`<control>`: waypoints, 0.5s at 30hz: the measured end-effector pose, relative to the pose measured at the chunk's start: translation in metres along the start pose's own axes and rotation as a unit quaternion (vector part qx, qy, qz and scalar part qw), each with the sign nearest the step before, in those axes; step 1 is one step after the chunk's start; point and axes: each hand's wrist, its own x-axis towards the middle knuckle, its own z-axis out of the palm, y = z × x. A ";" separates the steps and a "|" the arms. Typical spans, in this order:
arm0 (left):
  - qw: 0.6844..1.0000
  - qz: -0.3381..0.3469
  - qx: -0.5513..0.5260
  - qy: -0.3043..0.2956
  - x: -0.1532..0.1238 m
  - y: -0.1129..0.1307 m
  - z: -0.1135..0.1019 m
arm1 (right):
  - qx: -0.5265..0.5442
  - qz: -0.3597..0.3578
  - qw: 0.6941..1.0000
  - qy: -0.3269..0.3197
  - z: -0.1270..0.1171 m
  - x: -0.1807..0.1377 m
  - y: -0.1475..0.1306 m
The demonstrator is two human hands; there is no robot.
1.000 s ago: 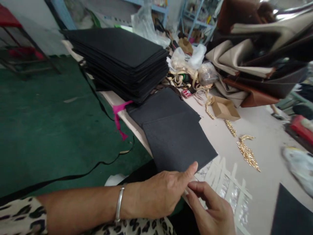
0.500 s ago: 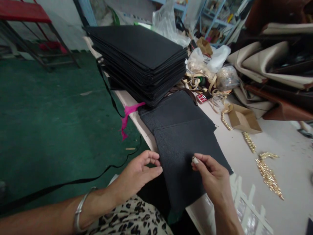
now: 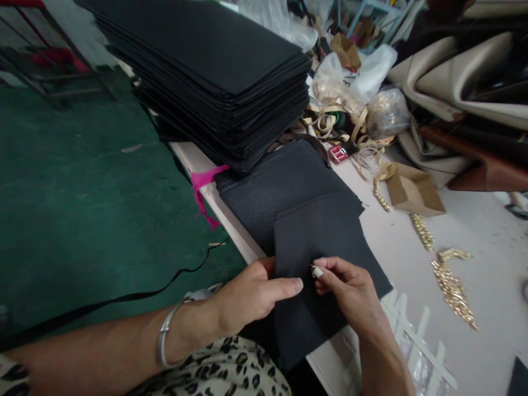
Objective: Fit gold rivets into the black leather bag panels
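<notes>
A black leather-like panel (image 3: 317,236) lies at the table's near edge, partly over another dark grained panel (image 3: 264,192). My left hand (image 3: 259,289) grips the top panel by its left edge, thumb above and fingers hidden underneath. Over the middle of that panel, my right hand (image 3: 342,280) pinches a small gold-coloured metal piece (image 3: 313,269) between thumb and fingertips. Its exact shape is too small to make out. Many similar gold pieces (image 3: 454,286) lie in a heap on the table to the right.
A tall stack of black panels (image 3: 198,60) stands at the back left, beside a pink strip (image 3: 202,181). A small cardboard box (image 3: 416,192), plastic bags (image 3: 371,77) and folded brown and beige pieces (image 3: 474,82) occupy the back right. White strips (image 3: 421,341) lie at the near right.
My left hand has moved right and closed on the panel's left edge, which has shifted. My right hand, with the gold piece, has moved slightly left. The view has shifted.
</notes>
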 end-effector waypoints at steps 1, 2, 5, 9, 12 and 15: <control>1.000 -0.027 -0.001 0.015 0.000 0.001 0.001 | 0.002 0.001 1.000 -0.008 -0.001 0.000 0.001; 0.998 -0.048 -0.006 0.031 0.000 0.001 0.002 | 0.003 0.002 1.000 -0.016 -0.002 0.001 0.002; 0.991 -0.082 -0.020 0.103 0.000 0.000 0.003 | 0.003 -0.003 0.999 -0.042 -0.004 0.000 0.003; 0.983 -0.116 0.001 0.141 0.001 -0.003 0.002 | -0.006 -0.028 0.998 -0.052 -0.003 -0.002 0.001; 0.988 -0.112 0.040 0.095 0.002 -0.004 -0.001 | 0.001 -0.026 0.998 -0.057 -0.003 -0.003 -0.001; 0.989 -0.111 0.070 0.074 0.001 -0.005 -0.003 | 0.014 -0.009 0.998 -0.054 -0.001 -0.003 -0.001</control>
